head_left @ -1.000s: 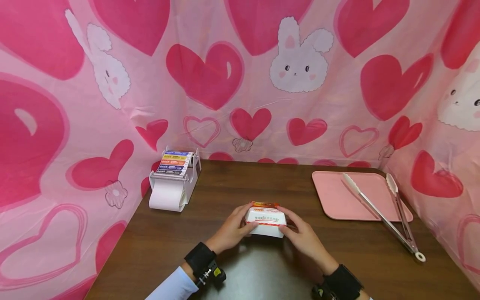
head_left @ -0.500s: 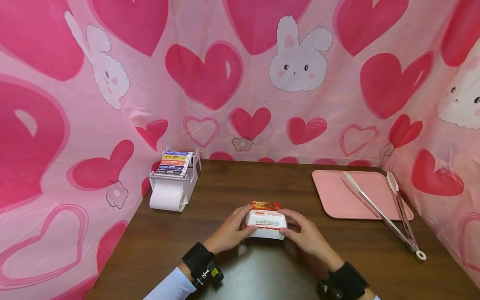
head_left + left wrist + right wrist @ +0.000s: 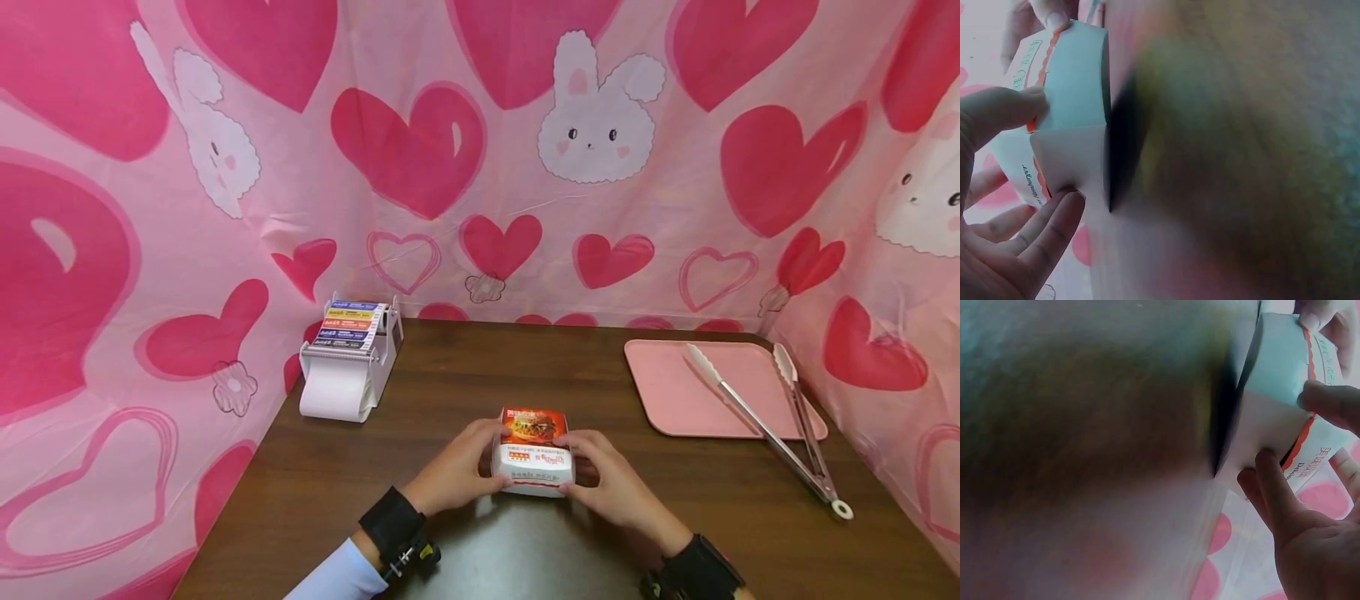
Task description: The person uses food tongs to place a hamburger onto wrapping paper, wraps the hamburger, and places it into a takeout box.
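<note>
A burger box [image 3: 534,462], white with a red scalloped line and a burger picture on its lid, is between both hands near the middle of the table. My left hand [image 3: 459,473] grips its left side, thumb at the front edge. On the opposite side, my right hand [image 3: 621,485] grips it, the thumb on the front edge. In the left wrist view, fingertips press the box's side wall [image 3: 1072,159]. The right wrist view has two fingers against the other side wall [image 3: 1266,425]. The lid looks shut, and the contents are hidden.
On the dark wooden table [image 3: 465,367], a label dispenser [image 3: 348,358] with a white paper roll stands at the back left. Metal tongs [image 3: 768,433] with pale tips lie across a pink tray [image 3: 660,383] at right. A pink heart-patterned curtain [image 3: 510,192] surrounds the table.
The burger box has come slightly toward me, and its picture lid has turned into fuller view of the head camera. Both hands have moved with it, keeping their grip.
</note>
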The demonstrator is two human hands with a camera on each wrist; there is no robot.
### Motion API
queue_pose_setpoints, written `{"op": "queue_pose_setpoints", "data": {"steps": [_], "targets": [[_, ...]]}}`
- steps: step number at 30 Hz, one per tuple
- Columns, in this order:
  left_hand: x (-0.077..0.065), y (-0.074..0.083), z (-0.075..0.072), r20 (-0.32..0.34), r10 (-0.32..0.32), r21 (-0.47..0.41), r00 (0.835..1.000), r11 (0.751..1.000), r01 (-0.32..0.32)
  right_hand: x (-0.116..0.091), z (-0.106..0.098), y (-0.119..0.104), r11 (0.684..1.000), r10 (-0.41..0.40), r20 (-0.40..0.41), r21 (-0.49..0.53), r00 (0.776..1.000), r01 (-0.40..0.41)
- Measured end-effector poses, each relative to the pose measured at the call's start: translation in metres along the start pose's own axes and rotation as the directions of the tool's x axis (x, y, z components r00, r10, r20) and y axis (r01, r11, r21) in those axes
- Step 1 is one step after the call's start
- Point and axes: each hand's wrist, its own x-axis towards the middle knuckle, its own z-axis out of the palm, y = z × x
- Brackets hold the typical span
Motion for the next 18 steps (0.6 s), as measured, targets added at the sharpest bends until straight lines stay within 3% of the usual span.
{"op": "queue_pose_setpoints", "data": {"steps": [7,18], "targets": [[-0.0035,-0.0006,0.0087,-0.007,0.025,0.074,1.0,0.997,-0.024,-0.0034,0.0045,-0.0027,0.998,0.023,0.033,-0.057,0.999,-0.021],[-0.0044,-0.0016,0.0099,0.019,0.042,0.069,0.999,0.997,-0.043,-0.0073,0.0047,-0.0012,0.998,-0.01,0.05,-0.066,0.999,0.013]]}}
